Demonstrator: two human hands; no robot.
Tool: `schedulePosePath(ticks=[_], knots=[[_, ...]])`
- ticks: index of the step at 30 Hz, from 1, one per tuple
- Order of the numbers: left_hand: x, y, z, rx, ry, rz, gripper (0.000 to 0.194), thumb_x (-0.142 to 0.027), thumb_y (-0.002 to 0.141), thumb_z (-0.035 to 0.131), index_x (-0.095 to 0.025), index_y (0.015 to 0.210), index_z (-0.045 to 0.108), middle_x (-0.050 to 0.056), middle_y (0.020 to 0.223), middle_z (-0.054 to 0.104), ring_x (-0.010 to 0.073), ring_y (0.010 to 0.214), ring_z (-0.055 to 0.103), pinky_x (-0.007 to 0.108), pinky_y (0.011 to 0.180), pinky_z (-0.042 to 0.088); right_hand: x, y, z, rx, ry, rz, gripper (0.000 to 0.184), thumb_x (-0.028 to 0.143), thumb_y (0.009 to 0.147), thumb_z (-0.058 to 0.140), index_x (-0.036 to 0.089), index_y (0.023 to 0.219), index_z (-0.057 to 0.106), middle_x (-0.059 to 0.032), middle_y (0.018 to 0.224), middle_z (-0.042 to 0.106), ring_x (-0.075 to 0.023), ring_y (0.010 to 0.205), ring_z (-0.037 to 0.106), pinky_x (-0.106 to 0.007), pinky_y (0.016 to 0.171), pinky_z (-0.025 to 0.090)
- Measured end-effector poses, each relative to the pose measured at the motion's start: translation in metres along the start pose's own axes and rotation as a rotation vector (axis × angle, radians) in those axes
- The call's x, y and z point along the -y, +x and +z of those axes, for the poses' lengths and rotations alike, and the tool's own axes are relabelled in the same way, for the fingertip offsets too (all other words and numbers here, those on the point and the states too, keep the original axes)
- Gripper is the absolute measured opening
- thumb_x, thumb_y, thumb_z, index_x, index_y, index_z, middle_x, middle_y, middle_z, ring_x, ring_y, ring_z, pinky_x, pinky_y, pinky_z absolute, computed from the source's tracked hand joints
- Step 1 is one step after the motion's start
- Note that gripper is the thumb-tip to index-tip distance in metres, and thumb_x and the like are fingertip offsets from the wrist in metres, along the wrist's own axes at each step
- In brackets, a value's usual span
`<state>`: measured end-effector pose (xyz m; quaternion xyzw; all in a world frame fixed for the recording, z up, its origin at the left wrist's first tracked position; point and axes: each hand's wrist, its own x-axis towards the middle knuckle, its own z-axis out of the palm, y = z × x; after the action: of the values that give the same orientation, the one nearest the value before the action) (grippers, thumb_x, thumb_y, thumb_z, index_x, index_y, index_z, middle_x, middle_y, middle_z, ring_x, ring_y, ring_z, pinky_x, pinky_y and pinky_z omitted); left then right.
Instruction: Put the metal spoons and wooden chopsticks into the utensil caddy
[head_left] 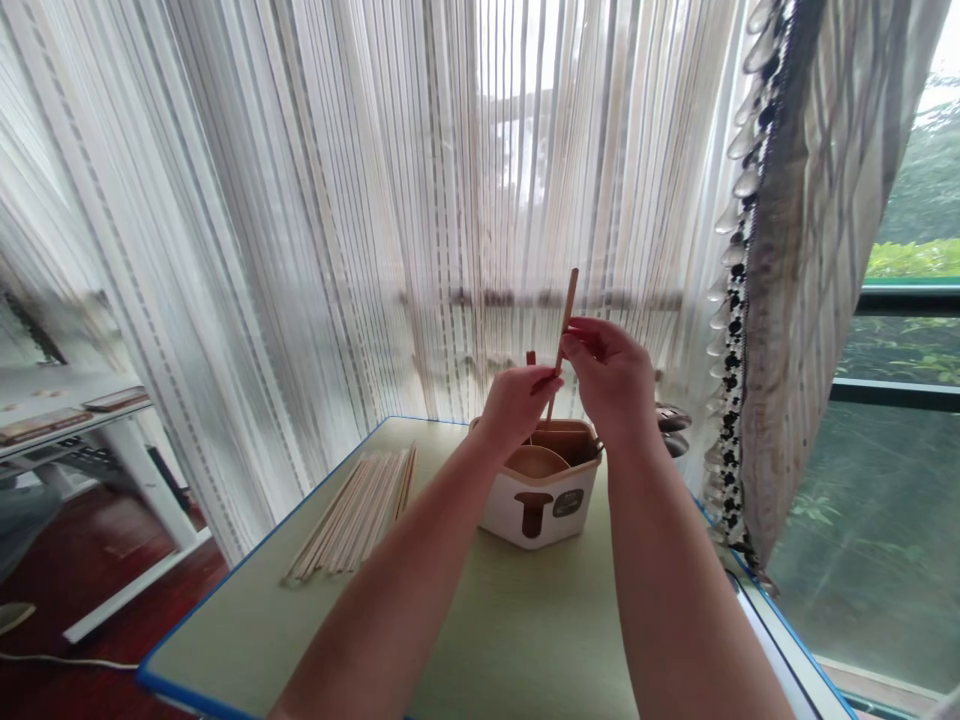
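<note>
A thin wooden chopstick (570, 300) stands nearly upright, tilted slightly right, over the utensil holder. My right hand (613, 375) pinches it around the middle with thumb and fingertips. Lower down, my left hand (520, 402) pinches it too, and its lower end dips behind the rim of the holder; whether it is one stick or a pair, I cannot tell. The holder (499, 503) is white outside and brown inside. In its front part sits a round brown bowl-shaped piece (536, 461). Another short brown stick end (531, 357) pokes up behind my left hand.
Several chopsticks (352, 515), apparently in clear wrapping, lie on the pale green, blue-edged table (225, 625) at left. Dark metal utensil heads (673, 425) show behind my right forearm. A sheer striped curtain (337, 200) hangs behind. Another table (142, 465) stands far left.
</note>
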<state>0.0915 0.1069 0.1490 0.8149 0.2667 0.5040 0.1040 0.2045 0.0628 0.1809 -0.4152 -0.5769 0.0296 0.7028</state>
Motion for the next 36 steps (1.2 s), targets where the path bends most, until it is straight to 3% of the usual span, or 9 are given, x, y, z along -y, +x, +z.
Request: schedulePosePath(ticks=[6,12,18,23,29,36], knots=[[0.008,0.000,0.005,0.017,-0.008,-0.014,0.021,-0.026,0.083,0.052,-0.015,0.081,0.070,0.003,0.068,0.068,0.0112,0.063,0.060,0.021,0.060,0.046,-0.007,0.000,0.004,0.007,-0.007,0.033,0.025,0.028,0.073,0.059,0.018,0.095,0.067,-0.0048,0.081,0.070,-0.0188,0.076,0.066,-0.034,0.072,0.052],[0.007,-0.001,0.005,-0.079,-0.069,-0.026,0.021,-0.027,0.084,0.053,-0.017,0.092,0.070,0.004,0.075,0.070,0.0120,0.069,0.063,0.022,0.064,0.048,-0.006,-0.001,0.006,-0.013,-0.016,0.071,0.026,0.026,0.073,0.057,0.017,0.095,0.068,-0.0048,0.081,0.070,-0.0192,0.077,0.066,-0.036,0.075,0.052],[0.011,0.000,0.007,-0.013,-0.023,-0.048,0.021,-0.027,0.083,0.054,-0.018,0.089,0.071,0.003,0.075,0.071,0.0125,0.070,0.064,0.022,0.066,0.049,-0.003,-0.002,0.008,-0.024,-0.064,-0.004,0.027,0.032,0.075,0.057,0.017,0.096,0.067,-0.0067,0.089,0.070,-0.0198,0.082,0.065,-0.035,0.075,0.051],[0.011,-0.001,0.011,0.054,0.020,-0.062,0.019,-0.025,0.082,0.055,-0.016,0.082,0.072,0.004,0.070,0.070,0.0127,0.066,0.064,0.023,0.063,0.048,-0.014,0.001,0.006,-0.019,-0.094,0.015,0.023,0.029,0.073,0.059,0.017,0.092,0.067,-0.0055,0.082,0.070,-0.0196,0.077,0.065,-0.035,0.072,0.051],[0.010,-0.003,0.014,-0.010,-0.024,-0.088,0.014,-0.023,0.079,0.059,-0.016,0.085,0.070,0.004,0.072,0.070,0.0124,0.067,0.063,0.023,0.065,0.047,-0.020,0.004,0.000,0.034,-0.092,0.027,0.021,0.028,0.072,0.061,0.017,0.089,0.067,-0.0046,0.077,0.069,-0.0185,0.071,0.064,-0.035,0.070,0.051],[0.004,-0.003,0.013,0.121,0.131,-0.107,0.014,-0.023,0.076,0.060,-0.015,0.070,0.071,0.003,0.061,0.066,0.0124,0.058,0.058,0.024,0.060,0.044,-0.027,0.005,0.003,-0.005,-0.071,0.032,0.024,0.033,0.073,0.060,0.017,0.090,0.066,-0.0052,0.080,0.069,-0.0192,0.074,0.065,-0.036,0.070,0.052]])
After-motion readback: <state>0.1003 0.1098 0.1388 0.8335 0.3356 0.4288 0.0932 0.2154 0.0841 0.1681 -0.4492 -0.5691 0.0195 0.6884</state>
